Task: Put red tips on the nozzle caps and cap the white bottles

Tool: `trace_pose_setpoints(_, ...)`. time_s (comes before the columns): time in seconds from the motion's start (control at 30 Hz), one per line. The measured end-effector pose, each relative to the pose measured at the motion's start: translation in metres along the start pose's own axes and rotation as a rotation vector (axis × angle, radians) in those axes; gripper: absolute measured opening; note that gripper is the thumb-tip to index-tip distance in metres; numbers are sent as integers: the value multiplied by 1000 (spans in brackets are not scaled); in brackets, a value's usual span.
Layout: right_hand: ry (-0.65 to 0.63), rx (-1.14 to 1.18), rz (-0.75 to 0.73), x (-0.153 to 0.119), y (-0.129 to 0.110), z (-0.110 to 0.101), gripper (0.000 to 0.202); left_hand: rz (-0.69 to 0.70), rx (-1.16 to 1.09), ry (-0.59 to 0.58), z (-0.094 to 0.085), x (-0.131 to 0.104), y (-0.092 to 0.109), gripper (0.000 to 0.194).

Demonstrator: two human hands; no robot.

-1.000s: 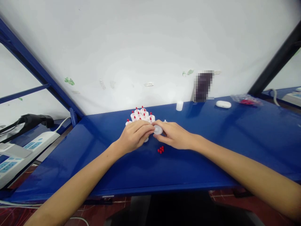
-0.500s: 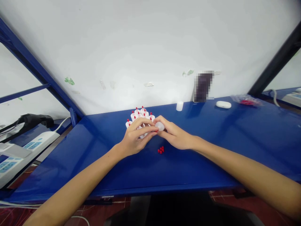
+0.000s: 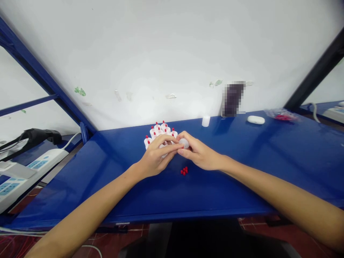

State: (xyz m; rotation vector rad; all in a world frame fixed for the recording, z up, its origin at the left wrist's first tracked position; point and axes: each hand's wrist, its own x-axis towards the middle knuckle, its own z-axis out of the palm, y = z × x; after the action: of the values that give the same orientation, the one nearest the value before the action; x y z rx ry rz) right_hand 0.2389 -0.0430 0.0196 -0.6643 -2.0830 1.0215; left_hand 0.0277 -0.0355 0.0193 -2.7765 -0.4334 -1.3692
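Note:
A small translucent white bottle (image 3: 184, 143) is gripped in my right hand (image 3: 202, 153), its round base toward me. My left hand (image 3: 160, 154) pinches at the other end of this bottle, thumb and fingers closed; a red cap showed there a moment ago and is now hidden behind the fingertips. Behind my left hand stand several white bottles with red caps (image 3: 158, 129), upright in a tight group and partly covered by it. On the table below the hands lie several loose red caps (image 3: 184, 171) in a small cluster.
A white cylindrical bottle (image 3: 205, 121) stands by the wall, left of a pixelated dark upright object (image 3: 233, 99). Farther right lie a white oval case (image 3: 256, 120) and a clear bag with red pieces (image 3: 284, 115). White power strips (image 3: 45, 161) lie left of the blue table (image 3: 215, 193).
The held bottle has tilted slightly between my hands, and the red bit at my left fingertips has gone out of sight. My left fingers have shifted a little; the view moved slightly.

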Motion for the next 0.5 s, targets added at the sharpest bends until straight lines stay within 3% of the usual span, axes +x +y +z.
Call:
trace_pose_setpoints(0.23, 30, -48, -12, -1, -2, 4, 23, 37, 143, 21, 3, -1, 0, 29)
trace_pose_setpoints(0.33, -23, -77, -12, 0, -1, 4, 27, 78, 197, 31, 3, -2, -2, 23)
trace_pose_setpoints(0.43, -81, -167, 1, 1, 1, -1, 41, 106, 231, -11, -6, 0, -7, 17)
trace_pose_setpoints(0.5, -8, -289, 24, 2, 5, -10, 50, 84, 247, -31, -17, 2, -12, 15)
